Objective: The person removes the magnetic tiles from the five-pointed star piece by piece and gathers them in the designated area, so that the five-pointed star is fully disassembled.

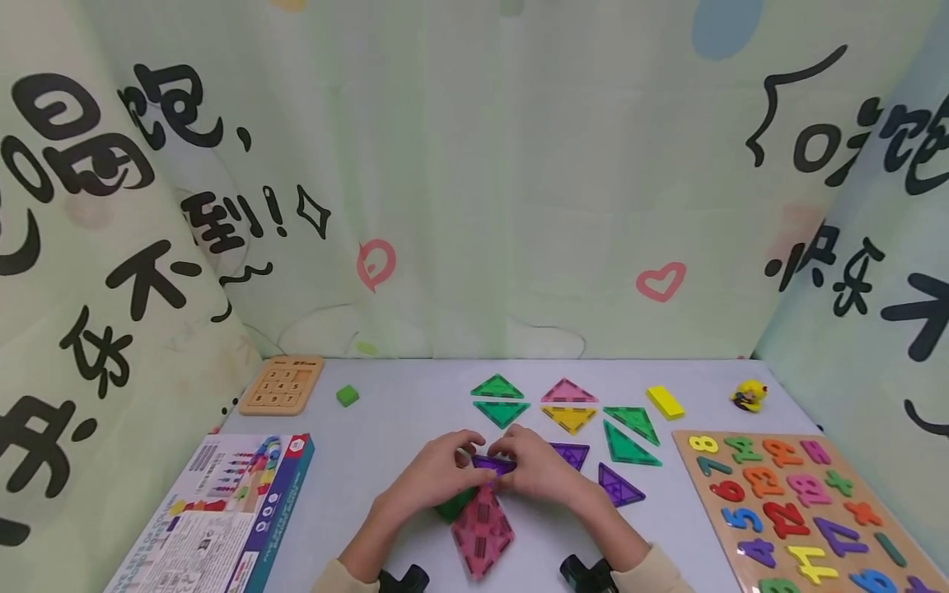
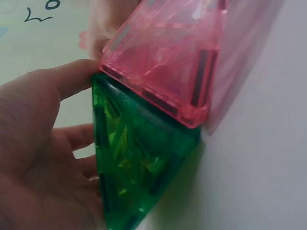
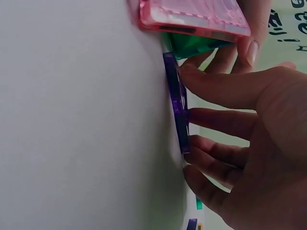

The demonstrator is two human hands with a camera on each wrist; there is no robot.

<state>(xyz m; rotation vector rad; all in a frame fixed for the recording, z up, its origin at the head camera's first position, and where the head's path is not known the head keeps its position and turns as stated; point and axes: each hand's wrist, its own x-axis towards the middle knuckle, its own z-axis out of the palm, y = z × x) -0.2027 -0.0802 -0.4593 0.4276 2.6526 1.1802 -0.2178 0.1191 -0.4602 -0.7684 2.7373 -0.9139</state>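
Observation:
Several translucent magnetic tiles are grouped at the table's middle: a pink faceted piece [image 1: 482,535], a green triangle tile [image 2: 139,153] against its edge, and a purple triangle tile [image 1: 494,464] at its far end. My left hand [image 1: 437,473] holds the green tile, its thumb at the corner where green meets pink and its other fingers partly hidden behind. My right hand [image 1: 544,469] pinches the purple tile; in the right wrist view its thumb and fingertips lie along this tile [image 3: 177,103], low over the white table.
Loose triangle tiles lie beyond and right of the hands: green [image 1: 498,412], pink [image 1: 568,391], yellow [image 1: 569,419] and purple [image 1: 621,486]. A number board [image 1: 815,511] is at right, a box [image 1: 215,511] at left. Behind stand a wooden board [image 1: 282,385], green cube [image 1: 347,396], yellow block [image 1: 665,402] and small toy [image 1: 750,395].

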